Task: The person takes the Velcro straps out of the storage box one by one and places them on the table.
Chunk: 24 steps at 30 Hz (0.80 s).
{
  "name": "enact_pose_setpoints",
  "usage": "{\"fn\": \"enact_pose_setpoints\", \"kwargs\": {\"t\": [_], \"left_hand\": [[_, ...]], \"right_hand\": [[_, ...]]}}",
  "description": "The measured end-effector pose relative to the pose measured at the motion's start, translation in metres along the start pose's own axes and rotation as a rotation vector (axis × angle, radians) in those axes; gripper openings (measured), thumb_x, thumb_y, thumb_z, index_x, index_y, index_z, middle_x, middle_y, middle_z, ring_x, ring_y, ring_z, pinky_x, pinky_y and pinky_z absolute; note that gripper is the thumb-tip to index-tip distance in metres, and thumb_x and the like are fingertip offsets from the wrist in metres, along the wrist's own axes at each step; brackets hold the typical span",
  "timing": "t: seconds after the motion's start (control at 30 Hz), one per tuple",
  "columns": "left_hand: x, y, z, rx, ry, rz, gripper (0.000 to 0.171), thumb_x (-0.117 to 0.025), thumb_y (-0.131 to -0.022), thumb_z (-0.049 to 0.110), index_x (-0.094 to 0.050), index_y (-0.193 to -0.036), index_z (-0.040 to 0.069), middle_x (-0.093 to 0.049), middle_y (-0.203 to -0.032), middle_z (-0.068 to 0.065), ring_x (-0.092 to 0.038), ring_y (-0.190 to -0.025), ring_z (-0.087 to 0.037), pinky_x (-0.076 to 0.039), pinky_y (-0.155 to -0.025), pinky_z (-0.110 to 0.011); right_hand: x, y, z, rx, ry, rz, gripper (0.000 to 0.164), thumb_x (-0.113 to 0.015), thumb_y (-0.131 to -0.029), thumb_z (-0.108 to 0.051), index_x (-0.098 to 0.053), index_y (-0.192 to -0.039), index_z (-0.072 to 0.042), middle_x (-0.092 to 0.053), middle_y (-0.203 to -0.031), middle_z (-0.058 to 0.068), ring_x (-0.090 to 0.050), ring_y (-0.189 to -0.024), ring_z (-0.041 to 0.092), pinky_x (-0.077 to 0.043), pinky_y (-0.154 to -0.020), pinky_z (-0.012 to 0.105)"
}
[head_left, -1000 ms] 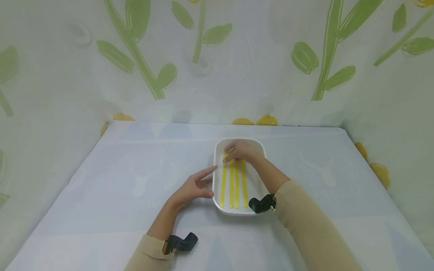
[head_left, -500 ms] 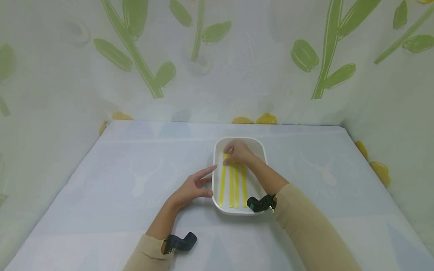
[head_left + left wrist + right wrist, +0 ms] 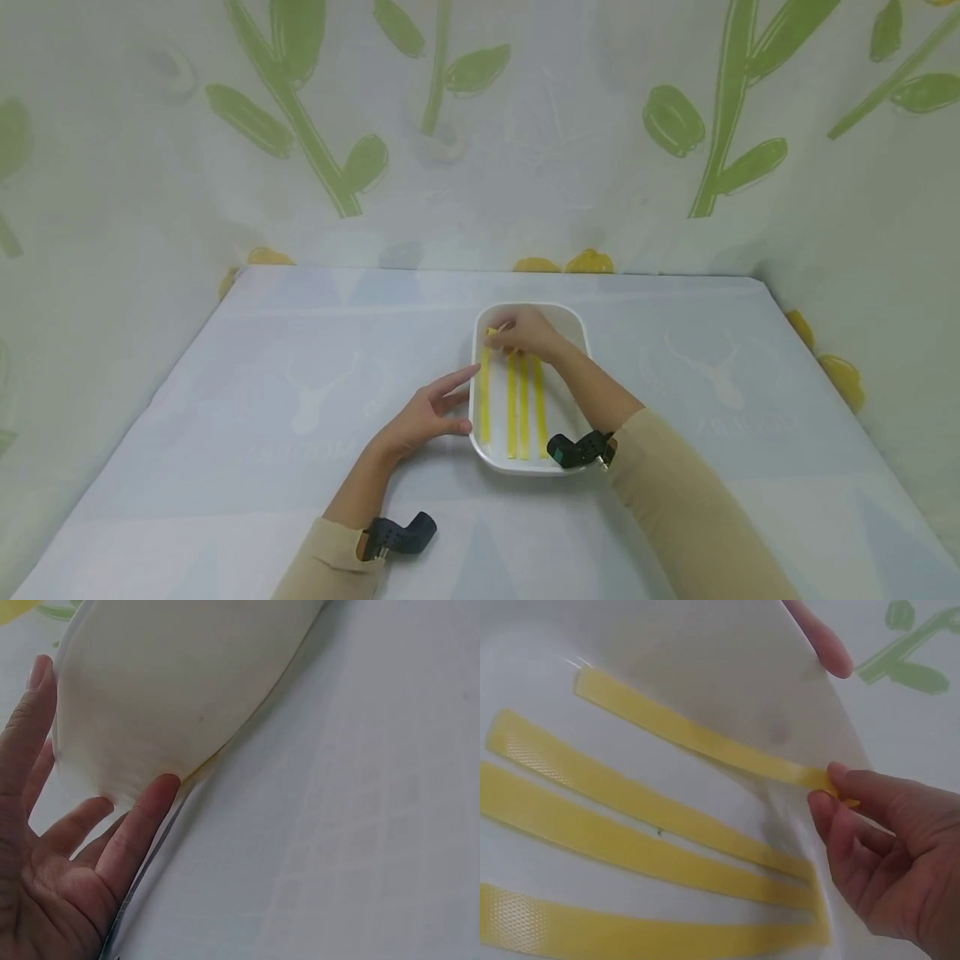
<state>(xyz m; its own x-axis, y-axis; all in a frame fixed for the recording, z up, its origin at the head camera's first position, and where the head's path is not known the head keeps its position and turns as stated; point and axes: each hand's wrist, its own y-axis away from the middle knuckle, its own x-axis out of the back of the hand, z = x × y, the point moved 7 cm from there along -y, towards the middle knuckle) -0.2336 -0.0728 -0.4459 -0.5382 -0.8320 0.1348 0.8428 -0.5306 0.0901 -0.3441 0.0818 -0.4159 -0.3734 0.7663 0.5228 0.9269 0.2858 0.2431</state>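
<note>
My right hand [image 3: 528, 332] is inside a white oblong tray [image 3: 517, 470]. Thumb and fingertips pinch the far end of a thin, flat yellow strip [image 3: 697, 741], raised off the tray floor in the right wrist view. The strip runs along the tray's left wall. Beside it, 3 more yellow strips [image 3: 645, 862] lie lengthwise on the floor, with a short yellow piece [image 3: 820, 904] across their far ends. My left hand [image 3: 426, 419] rests against the tray's left side with fingers spread and mostly straight. In the left wrist view, its fingertips touch the tray's outer wall [image 3: 180, 690].
A pale patterned cloth [image 3: 315, 333] covers the table. Behind it hangs a backdrop [image 3: 540, 167] with green leaves and yellow flowers. Each wrist wears a small black camera, one on the left [image 3: 405, 535] and one on the right [image 3: 576, 450].
My right hand has shifted slightly left and away, carrying the leftmost strip toward the tray's left wall and away from the other strips. The left hand stays put.
</note>
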Motion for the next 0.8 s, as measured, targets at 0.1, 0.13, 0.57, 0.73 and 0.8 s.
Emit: {"fn": "enact_pose_setpoints", "kwargs": {"t": [0.1,0.13,0.57,0.73,0.8], "left_hand": [[-0.001,-0.002,-0.001,-0.017,-0.013,-0.014,0.083,-0.079,-0.077,0.033,-0.035,-0.147,0.027,-0.027,-0.155,0.005,-0.034,-0.138,-0.030,-0.040,-0.104,-0.044],[-0.002,-0.003,-0.002,-0.021,-0.010,-0.021,0.083,-0.078,-0.077,0.033,-0.034,-0.147,0.026,-0.026,-0.155,0.005,-0.034,-0.138,-0.030,-0.040,-0.104,-0.044],[0.000,-0.003,-0.001,-0.033,0.019,-0.036,0.082,-0.079,-0.077,0.026,-0.035,-0.147,0.021,-0.026,-0.156,0.000,-0.030,-0.140,-0.031,-0.036,-0.107,-0.043],[0.001,-0.002,-0.001,-0.029,0.021,-0.018,0.081,-0.079,-0.077,0.025,-0.037,-0.146,0.019,-0.027,-0.155,-0.001,-0.029,-0.140,-0.031,-0.035,-0.107,-0.044],[0.002,-0.002,-0.001,-0.026,0.015,-0.009,0.081,-0.080,-0.076,0.025,-0.038,-0.146,0.019,-0.028,-0.155,-0.001,-0.030,-0.140,-0.031,-0.035,-0.108,-0.045]], "right_hand": [[0.000,0.003,-0.002,-0.046,-0.089,-0.037,0.028,-0.073,-0.082,-0.021,-0.064,-0.103,-0.005,-0.067,-0.092,0.010,-0.067,-0.075,0.021,-0.056,-0.066,0.031],[0.000,0.004,-0.002,-0.057,-0.105,-0.045,0.029,-0.073,-0.082,-0.020,-0.064,-0.105,-0.005,-0.067,-0.094,0.011,-0.068,-0.076,0.022,-0.057,-0.068,0.032],[0.010,0.009,-0.015,0.051,-0.321,-0.119,0.050,-0.072,-0.083,-0.011,-0.055,-0.129,-0.002,-0.066,-0.109,0.018,-0.069,-0.089,0.024,-0.056,-0.079,0.037],[0.016,0.012,-0.026,0.107,-0.394,-0.128,0.054,-0.070,-0.083,-0.004,-0.051,-0.134,-0.003,-0.059,-0.128,0.016,-0.066,-0.102,0.026,-0.055,-0.083,0.039],[0.018,0.014,-0.031,0.115,-0.407,-0.119,0.058,-0.071,-0.082,-0.003,-0.049,-0.136,-0.006,-0.052,-0.137,0.014,-0.063,-0.109,0.027,-0.054,-0.084,0.038]]}}
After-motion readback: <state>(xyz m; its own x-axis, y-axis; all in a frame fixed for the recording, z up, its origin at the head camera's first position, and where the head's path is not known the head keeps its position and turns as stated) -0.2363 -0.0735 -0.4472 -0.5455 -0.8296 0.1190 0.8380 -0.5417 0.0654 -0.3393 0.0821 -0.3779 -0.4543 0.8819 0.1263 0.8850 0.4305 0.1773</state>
